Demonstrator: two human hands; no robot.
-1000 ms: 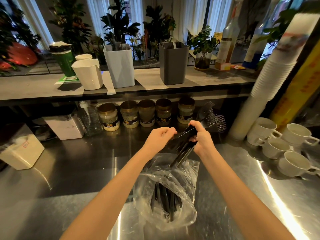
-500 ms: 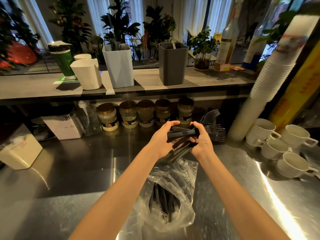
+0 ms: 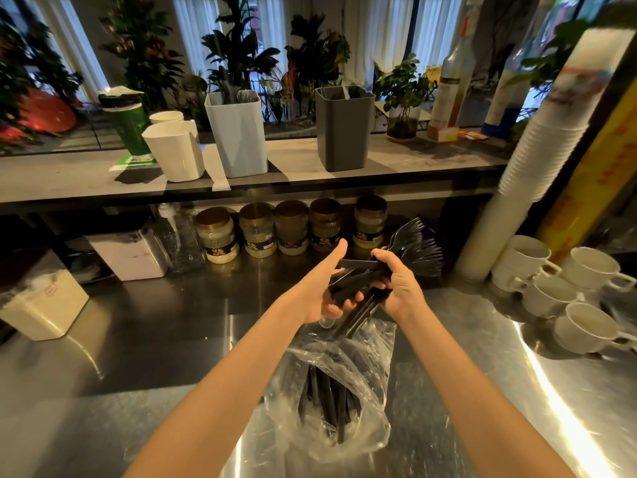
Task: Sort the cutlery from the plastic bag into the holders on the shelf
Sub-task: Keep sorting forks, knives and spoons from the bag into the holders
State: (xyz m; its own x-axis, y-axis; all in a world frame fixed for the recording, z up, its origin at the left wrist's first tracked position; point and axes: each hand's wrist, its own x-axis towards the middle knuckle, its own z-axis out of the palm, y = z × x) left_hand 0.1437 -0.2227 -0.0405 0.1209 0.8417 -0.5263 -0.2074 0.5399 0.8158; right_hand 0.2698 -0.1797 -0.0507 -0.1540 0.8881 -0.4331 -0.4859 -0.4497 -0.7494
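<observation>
Hands (image 3: pixel 358 288) grip black forks (image 3: pixel 415 250) above bag (image 3: pixel 331 401)

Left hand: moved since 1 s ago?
Yes. The left hand has swung in under the black forks, closing up to the right hand. Against the jar row, it sits further right than before.

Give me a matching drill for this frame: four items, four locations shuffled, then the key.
Items:
1. plastic bag
2. dark grey holder
3. white mugs
4. black forks

Places:
A. on the upper shelf
B. on the steel counter, between the forearms
C. fanned out of the right hand
D. on the counter at the right edge

Pairs: 1-B, 2-A, 3-D, 4-C
</observation>
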